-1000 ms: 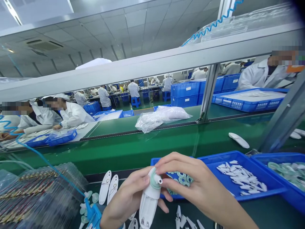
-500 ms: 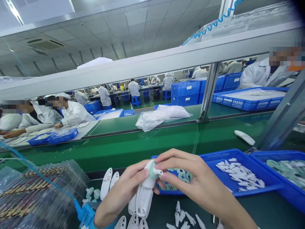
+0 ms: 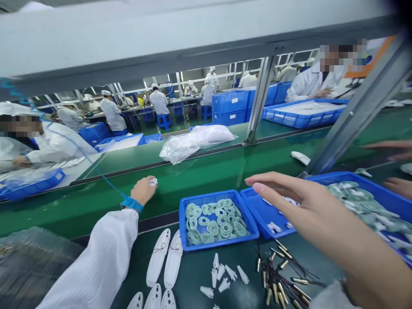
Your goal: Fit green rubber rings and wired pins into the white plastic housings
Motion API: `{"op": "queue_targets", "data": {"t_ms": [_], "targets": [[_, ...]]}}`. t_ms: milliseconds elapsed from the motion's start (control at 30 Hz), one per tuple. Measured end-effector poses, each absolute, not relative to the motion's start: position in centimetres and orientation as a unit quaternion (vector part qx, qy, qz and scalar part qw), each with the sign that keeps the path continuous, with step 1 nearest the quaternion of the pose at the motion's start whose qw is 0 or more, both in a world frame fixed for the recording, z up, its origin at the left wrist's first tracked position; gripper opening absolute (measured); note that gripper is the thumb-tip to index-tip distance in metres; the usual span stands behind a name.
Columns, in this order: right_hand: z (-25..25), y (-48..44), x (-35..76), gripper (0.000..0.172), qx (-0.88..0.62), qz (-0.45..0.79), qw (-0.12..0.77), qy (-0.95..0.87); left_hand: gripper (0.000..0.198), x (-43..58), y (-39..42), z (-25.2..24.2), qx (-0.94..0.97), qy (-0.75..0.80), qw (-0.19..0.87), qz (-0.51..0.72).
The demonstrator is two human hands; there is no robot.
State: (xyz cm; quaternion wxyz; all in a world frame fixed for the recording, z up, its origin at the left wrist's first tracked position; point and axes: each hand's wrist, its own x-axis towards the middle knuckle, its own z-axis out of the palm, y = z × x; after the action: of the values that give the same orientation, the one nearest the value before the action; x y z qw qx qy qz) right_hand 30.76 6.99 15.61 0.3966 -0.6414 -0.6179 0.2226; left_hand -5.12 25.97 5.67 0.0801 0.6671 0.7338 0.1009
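Observation:
My left hand [image 3: 143, 189], with a blue strap on its wrist, reaches over the green conveyor belt and is closed around a white plastic housing [image 3: 153, 182], of which only one end shows. In the air over a blue tray of white cone-shaped pieces, my right hand [image 3: 289, 193] holds nothing, its fingers stretched out and the thumb apart. Between the hands, a blue tray [image 3: 182, 219] carries many pale green oval rings. Long white shells [image 3: 159, 257] lie below it, and small white cone-shaped pieces [image 3: 231, 272] are scattered on the bench.
Brass cylinders with dark wires [image 3: 273, 285] lie at the lower right. Clear plastic trays [image 3: 32, 266] are stacked at left. A plastic bag [image 3: 196, 140] rests beyond the belt. Metal posts [image 3: 257, 103] rise ahead. A co-worker's hands [image 3: 397, 186] are at the right edge.
My hands have parted. The left one has carried the white housing forward onto the belt side, while the right has let go and moved right. The view has tilted down and turned right.

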Motion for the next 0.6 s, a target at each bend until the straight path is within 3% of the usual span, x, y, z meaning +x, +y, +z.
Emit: {"op": "queue_targets", "data": {"t_ms": [233, 400, 467, 600], "targets": [[16.2, 7.3, 29.1, 0.021, -0.587, 0.262, 0.416, -0.643, 0.042, -7.1, 29.2, 4.3, 0.68, 0.731, 0.038, 0.03], [17.0, 6.6, 28.4, 0.022, -0.565, 0.276, 0.431, -0.647, 0.077, -9.1, 29.6, 4.9, 0.675, 0.737, 0.027, 0.011], [17.5, 5.8, 28.1, 0.023, -0.566, 0.263, 0.439, -0.646, 0.072, -10.7, 28.5, 5.7, 0.672, 0.741, 0.016, 0.011], [17.0, 3.4, 30.4, 0.024, -0.63, 0.175, 0.422, -0.628, 0.044, -14.5, 24.1, 6.6, 0.666, 0.742, 0.07, -0.013]]}}
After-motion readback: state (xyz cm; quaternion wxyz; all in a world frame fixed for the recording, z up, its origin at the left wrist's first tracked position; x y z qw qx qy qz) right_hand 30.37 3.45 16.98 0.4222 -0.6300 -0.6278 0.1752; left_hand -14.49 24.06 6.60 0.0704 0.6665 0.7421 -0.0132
